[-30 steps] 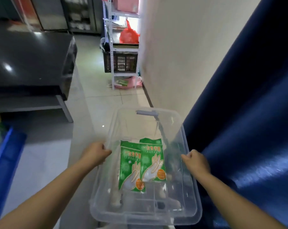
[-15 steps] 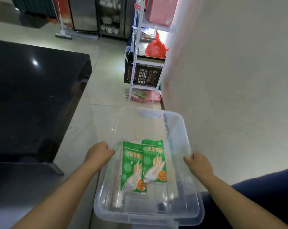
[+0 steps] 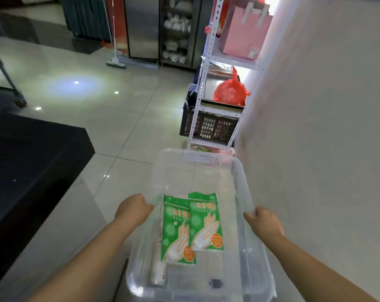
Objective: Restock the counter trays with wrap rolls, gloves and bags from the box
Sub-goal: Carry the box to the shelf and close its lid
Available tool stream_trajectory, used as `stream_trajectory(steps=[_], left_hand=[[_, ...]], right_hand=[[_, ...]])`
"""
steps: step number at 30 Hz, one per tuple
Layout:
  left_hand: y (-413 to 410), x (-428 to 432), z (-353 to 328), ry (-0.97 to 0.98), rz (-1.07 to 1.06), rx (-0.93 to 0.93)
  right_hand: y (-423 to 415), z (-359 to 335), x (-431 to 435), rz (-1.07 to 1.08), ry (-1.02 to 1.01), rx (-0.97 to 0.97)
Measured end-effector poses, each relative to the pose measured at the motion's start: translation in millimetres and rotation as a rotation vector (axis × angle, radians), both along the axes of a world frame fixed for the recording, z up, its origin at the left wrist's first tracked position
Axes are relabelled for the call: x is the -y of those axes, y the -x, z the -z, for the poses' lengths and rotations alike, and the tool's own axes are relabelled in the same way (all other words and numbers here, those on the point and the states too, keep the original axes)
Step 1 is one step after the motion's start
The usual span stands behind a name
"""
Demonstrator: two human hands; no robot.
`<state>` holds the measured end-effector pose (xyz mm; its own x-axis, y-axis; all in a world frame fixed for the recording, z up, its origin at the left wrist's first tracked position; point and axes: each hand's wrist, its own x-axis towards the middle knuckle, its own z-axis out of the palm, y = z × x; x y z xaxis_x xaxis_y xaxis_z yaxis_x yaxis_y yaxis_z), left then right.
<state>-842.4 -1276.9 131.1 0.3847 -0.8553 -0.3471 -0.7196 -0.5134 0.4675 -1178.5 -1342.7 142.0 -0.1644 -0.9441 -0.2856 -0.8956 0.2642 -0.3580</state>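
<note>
I hold a clear plastic box [image 3: 208,162] in front of me, above the tiled floor. My left hand [image 3: 133,209] grips its left rim and my right hand [image 3: 263,221] grips its right rim. Inside lie two green packs of disposable gloves [image 3: 192,227], side by side. A white wrap roll [image 3: 158,258] lies along the box's left wall. A small dark item sits near the box's near right corner; I cannot tell what it is.
A black counter [image 3: 32,162] runs along the left. A white metal shelf rack [image 3: 208,88] stands ahead by the cream wall, holding a red bag [image 3: 230,92], a pink bag and a black crate. A tall cabinet and a mop stand farther back.
The view has swung left and up. The blue curtain on the right has left the frame, and the rack and far cabinet show more. Both hands stay on the box rims.
</note>
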Motion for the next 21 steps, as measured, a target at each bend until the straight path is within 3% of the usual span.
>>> stream_trajectory(steps=[10, 21], left_hand=[[-48, 182, -13, -0.047, -0.203, -0.019], [-175, 403, -17, -0.107, -0.28, -0.084]], right_hand=[[-66, -8, 244, -0.229, 0.025, -0.048], [-201, -11, 462, -0.288, 0.054, -0.049]])
